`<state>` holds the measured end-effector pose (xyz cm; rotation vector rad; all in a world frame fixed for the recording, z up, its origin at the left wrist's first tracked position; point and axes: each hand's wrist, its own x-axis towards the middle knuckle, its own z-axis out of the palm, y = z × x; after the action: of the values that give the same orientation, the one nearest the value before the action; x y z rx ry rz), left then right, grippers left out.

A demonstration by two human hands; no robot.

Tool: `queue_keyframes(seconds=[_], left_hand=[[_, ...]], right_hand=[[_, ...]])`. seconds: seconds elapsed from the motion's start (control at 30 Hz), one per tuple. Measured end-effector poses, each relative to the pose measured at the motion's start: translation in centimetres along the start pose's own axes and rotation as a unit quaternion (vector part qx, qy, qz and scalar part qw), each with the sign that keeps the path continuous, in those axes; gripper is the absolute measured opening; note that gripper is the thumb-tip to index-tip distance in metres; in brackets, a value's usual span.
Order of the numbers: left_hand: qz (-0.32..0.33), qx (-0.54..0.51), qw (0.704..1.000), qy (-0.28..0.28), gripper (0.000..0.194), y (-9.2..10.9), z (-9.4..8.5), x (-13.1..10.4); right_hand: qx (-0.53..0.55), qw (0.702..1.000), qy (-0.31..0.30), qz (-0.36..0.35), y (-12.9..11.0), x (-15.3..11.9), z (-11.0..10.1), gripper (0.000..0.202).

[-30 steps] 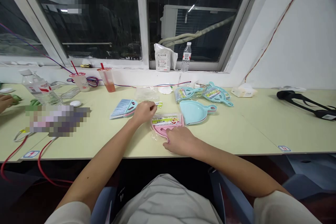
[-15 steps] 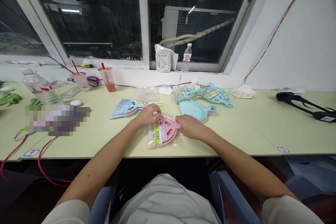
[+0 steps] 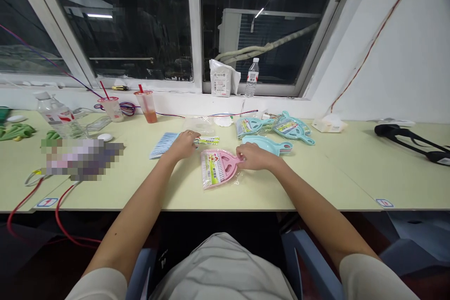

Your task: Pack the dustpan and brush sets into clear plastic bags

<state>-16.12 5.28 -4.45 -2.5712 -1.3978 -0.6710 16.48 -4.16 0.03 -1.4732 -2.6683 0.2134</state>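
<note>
- While the pink dustpan set (image 3: 229, 164) appears to rest on the table (image 3: 316, 187), the right hand (image 3: 257, 156) has its fingers closed around the handle.
- A steady handle hold seems best, as the loose clear wrapper (image 3: 237, 179) could slip; light pressure should spare the bristles.
- Its yellow-green and white card (image 3: 213, 168) bears dark characters, too small to read.
- Fingers curled, the left hand (image 3: 183, 144) partly covers the blue brush (image 3: 163, 144); whether it grips cannot be told.
- Just beside it lies a green-and-white label strip (image 3: 209, 140), unreadable.
- Beyond the blue dustpan (image 3: 265, 142), wrapped blue sets (image 3: 290, 127) carry similar cards.
- Farther back, a bottle (image 3: 251, 78) wears a red-and-white label; no brand is legible.
</note>
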Motion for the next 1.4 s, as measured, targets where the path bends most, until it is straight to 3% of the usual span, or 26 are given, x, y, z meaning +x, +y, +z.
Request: queue_keyframes(seconds=[0.17, 0.33, 0.5, 0.67, 0.77, 0.9, 1.07, 1.23, 1.4], left_hand=[[-0.025, -0.039, 0.998, -0.036, 0.039, -1.6, 0.2, -0.5], [-0.006, -0.039, 0.998, -0.055, 0.038, -2.4, 1.1, -0.3], [0.003, -0.049, 0.997, -0.053, 0.038, -2.9, 1.2, -0.2], [-0.006, -0.099, 0.995, -0.004, 0.034, -2.3, 0.7, 0.0], [-0.009, -0.100, 0.995, 0.029, 0.038, -2.0, 0.6, 0.3], [0.002, -0.066, 0.995, 0.074, 0.047, -1.7, 0.5, 0.4], [0.036, -0.024, 0.994, 0.099, 0.050, -0.6, 0.2, 0.3], [0.041, -0.005, 0.994, 0.101, 0.050, 0.2, -0.1, 0.1], [0.072, 0.021, 0.987, 0.140, 0.056, 0.9, -1.3, 0.2]], right_hand=[[0.095, 0.986, 0.133, -0.022, 1.0, 0.5, 0.2, 0.012], [0.190, 0.963, 0.190, -0.011, 1.7, 1.6, 0.5, 0.016], [0.166, 0.948, 0.262, 0.073, 6.3, 0.8, -0.6, 0.029], [0.065, 0.965, 0.121, 0.225, 13.4, -2.9, -1.2, 0.070], [0.005, 0.965, 0.070, 0.254, 15.7, -4.6, -0.9, 0.068], [-0.004, 0.971, 0.041, 0.237, 16.5, -4.7, -0.4, 0.053], [0.017, 0.971, 0.070, 0.226, 16.5, -4.6, -0.5, 0.038], [0.048, 0.958, 0.132, 0.249, 16.8, -6.5, -1.9, 0.045], [0.060, 0.949, 0.217, 0.223, 16.2, -7.3, -4.0, 0.044]])
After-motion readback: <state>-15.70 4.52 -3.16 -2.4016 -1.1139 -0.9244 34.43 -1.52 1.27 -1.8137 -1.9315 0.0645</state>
